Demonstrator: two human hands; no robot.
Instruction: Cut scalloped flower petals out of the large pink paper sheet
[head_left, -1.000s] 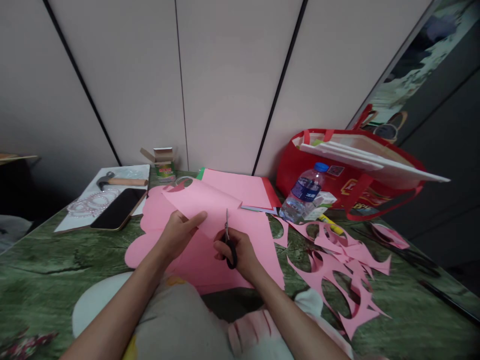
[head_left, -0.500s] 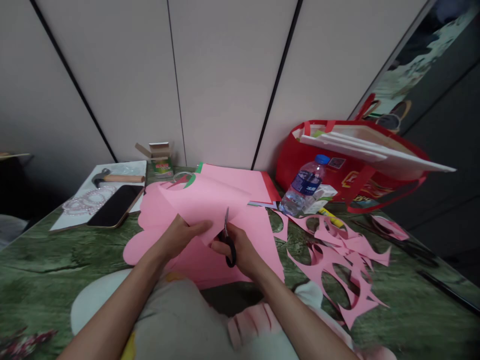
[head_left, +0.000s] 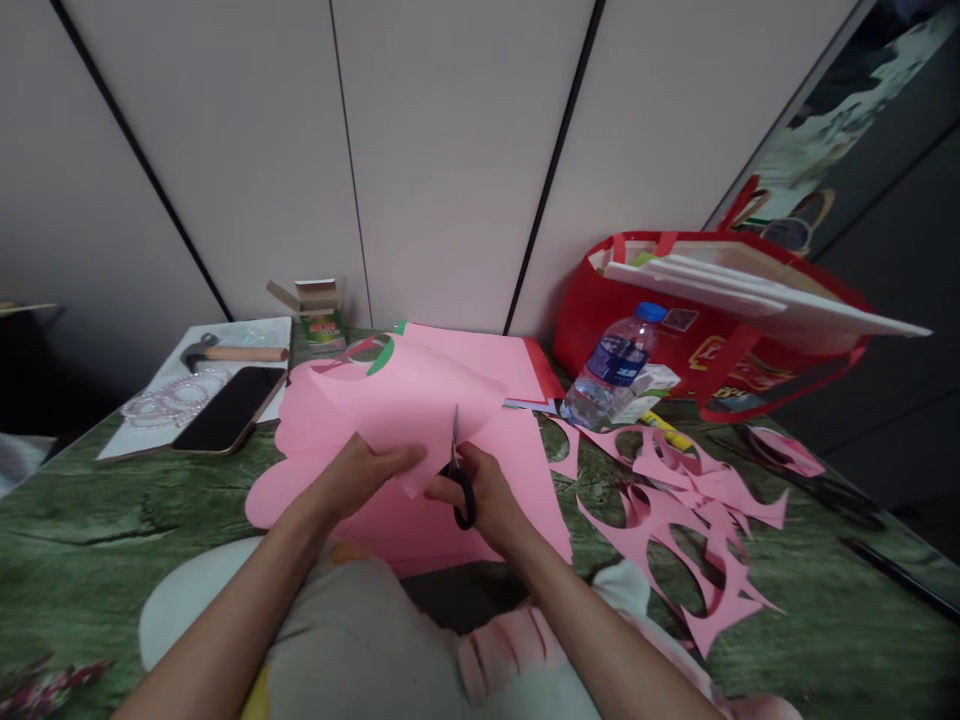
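Observation:
My left hand (head_left: 373, 474) pinches a curled sheet of pink paper (head_left: 409, 400), thumb on top and the other fingers out of sight beneath it. In my right hand (head_left: 480, 492) is a pair of scissors (head_left: 463, 492) with black handles. The blades point away from me and lie against the right part of the sheet. Under both hands, more pink paper (head_left: 517, 490) is spread on the table, with scalloped edges at the left.
Pink paper scraps (head_left: 705, 520) lie right of the hands. Behind them stand a water bottle (head_left: 611, 365) and a red bag (head_left: 585, 300). At left are a phone (head_left: 231, 410), a hammer (head_left: 240, 353) and a small open box (head_left: 322, 325). A plush toy (head_left: 360, 640) sits below my forearms.
The scissors have turned slightly, with the right-hand fingers shifting around the handles. The held sheet has tilted a little. My left hand keeps its hold.

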